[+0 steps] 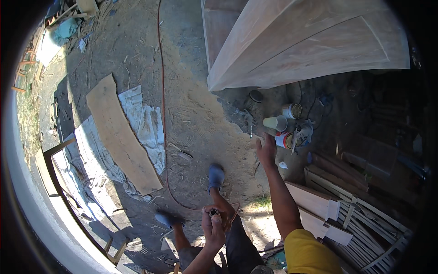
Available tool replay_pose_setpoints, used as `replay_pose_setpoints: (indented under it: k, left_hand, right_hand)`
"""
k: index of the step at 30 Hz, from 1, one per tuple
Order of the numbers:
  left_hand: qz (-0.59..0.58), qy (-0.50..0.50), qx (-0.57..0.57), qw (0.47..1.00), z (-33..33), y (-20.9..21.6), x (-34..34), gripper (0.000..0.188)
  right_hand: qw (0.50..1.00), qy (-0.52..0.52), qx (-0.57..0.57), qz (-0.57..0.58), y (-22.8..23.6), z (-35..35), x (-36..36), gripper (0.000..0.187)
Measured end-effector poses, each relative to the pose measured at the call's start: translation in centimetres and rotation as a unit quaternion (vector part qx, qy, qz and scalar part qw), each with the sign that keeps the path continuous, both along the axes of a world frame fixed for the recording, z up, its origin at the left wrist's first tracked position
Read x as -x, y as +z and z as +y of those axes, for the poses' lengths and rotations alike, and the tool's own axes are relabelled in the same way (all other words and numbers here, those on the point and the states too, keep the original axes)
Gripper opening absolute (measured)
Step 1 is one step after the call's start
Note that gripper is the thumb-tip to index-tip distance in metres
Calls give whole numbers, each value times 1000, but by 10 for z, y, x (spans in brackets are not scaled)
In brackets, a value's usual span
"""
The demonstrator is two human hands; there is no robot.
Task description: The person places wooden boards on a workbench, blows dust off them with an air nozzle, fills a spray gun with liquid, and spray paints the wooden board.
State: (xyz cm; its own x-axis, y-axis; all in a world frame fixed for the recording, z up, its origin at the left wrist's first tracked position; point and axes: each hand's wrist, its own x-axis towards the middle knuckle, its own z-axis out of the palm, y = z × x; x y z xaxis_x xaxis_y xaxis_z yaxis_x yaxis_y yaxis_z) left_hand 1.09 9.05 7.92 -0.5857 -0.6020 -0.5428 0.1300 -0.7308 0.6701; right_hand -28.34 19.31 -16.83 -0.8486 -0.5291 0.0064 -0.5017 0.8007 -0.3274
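Observation:
Low in the middle, my left hand [214, 230] is closed around the end of a thin reddish-brown hose [163, 100], with the round metal fitting [213, 212] pointing up out of the fist. My right hand [267, 150] stretches forward, thumb and fingers apart, and holds nothing that I can see. Just beyond its fingertips are a pale translucent plastic cup [275, 123] and a red-and-white can [284, 139]. Another open can [292, 111] stands behind the cup. A crumpled grey cloth or wrapping [305, 132] lies against the cans.
A large pale wooden piece [292, 50] stands at the far right. On the left, a wavy-edged wooden slab [123, 137] lies over white sheeting [145, 121]. Boards and slatted wooden frames [365, 228] are stacked at the lower right. A dark round lid or tin [256, 96] sits near the cup.

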Motion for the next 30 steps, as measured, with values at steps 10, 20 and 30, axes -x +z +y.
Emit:
replay_pose_setpoints:
  k: [10, 20, 30]
  left_hand:
    - [-31, 43, 140, 989, -44, 157, -61, 33]
    - [-217, 122, 278, 928, -93, 237, -156, 31]
    - [-372, -164, 443, 799, -93, 146, -197, 21]
  right_hand:
    - [882, 35, 440, 166, 513, -123, 69, 23]
    - [879, 98, 425, 192, 584, -226, 154, 35]
    - [969, -132, 108, -181, 189, 94, -149, 27]
